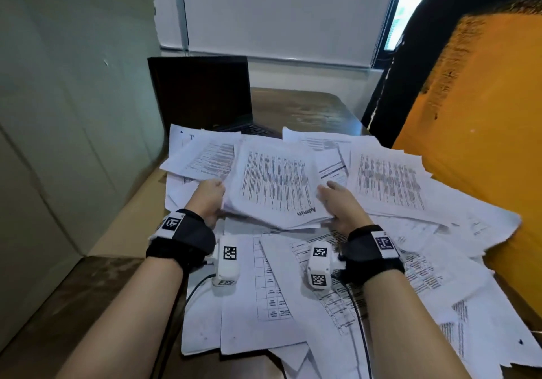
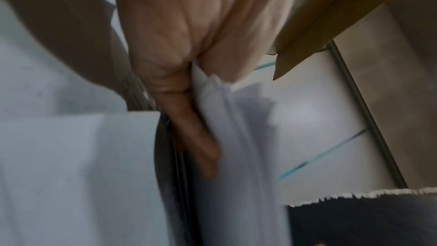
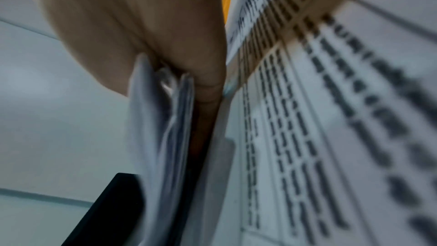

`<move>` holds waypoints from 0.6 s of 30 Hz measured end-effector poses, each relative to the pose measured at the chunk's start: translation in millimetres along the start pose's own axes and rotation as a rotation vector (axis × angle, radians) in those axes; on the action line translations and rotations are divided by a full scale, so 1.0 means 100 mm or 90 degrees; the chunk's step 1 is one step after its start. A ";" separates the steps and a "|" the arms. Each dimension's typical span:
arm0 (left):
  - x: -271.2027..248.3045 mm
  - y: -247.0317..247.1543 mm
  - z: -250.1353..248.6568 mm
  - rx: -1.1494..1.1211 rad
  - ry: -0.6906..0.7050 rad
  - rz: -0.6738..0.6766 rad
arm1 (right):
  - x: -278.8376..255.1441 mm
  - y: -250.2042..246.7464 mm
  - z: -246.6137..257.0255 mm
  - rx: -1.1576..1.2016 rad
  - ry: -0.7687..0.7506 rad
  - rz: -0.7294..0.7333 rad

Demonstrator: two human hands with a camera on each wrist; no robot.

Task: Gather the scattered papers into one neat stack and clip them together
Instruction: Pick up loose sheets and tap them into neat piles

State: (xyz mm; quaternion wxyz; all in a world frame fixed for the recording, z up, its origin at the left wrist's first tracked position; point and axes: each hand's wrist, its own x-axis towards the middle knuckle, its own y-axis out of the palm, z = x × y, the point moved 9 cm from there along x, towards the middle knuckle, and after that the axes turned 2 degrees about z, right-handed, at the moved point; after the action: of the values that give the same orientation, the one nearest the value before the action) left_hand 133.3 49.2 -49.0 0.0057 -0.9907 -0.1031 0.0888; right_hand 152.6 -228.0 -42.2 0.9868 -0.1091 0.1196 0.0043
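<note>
A thick sheaf of printed white papers [image 1: 274, 185] is held just above the desk between both hands. My left hand [image 1: 209, 198] grips its left edge, thumb on top and fingers underneath. My right hand [image 1: 337, 199] grips its right edge the same way. In the left wrist view my left hand [image 2: 189, 100] has its fingers under the sheaf's edge [image 2: 227, 128]. The right wrist view shows my right hand [image 3: 189, 74] round the sheet edges [image 3: 165, 119], all blurred. Several loose sheets [image 1: 390, 179] lie scattered around and below. No clip is in view.
A dark open laptop [image 1: 205, 94] stands behind the papers on the brown desk [image 1: 296, 108]. A pale cardboard wall [image 1: 73, 114] rises at the left, an orange and black surface [image 1: 484, 129] at the right. More printed sheets [image 1: 269, 290] and two cables lie near my wrists.
</note>
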 end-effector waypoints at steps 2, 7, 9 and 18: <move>0.00 0.03 0.02 -0.064 -0.004 -0.009 | -0.01 -0.10 0.12 -0.055 -0.073 -0.064; -0.04 -0.09 0.02 -0.049 0.009 -0.053 | -0.04 -0.30 0.13 -0.127 -0.136 -0.144; -0.04 -0.14 0.03 -0.061 0.006 -0.075 | -0.02 -0.32 0.05 -0.048 -0.094 -0.123; -0.12 0.05 0.14 -0.088 -0.067 -0.013 | -0.06 -0.04 -0.06 0.074 0.024 -0.002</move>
State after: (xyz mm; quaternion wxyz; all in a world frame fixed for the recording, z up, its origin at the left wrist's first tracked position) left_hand 120.7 42.1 -60.7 -0.0670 -0.9815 -0.1194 0.1335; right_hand 145.7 -233.0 -45.3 0.9891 -0.0517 0.1380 -0.0064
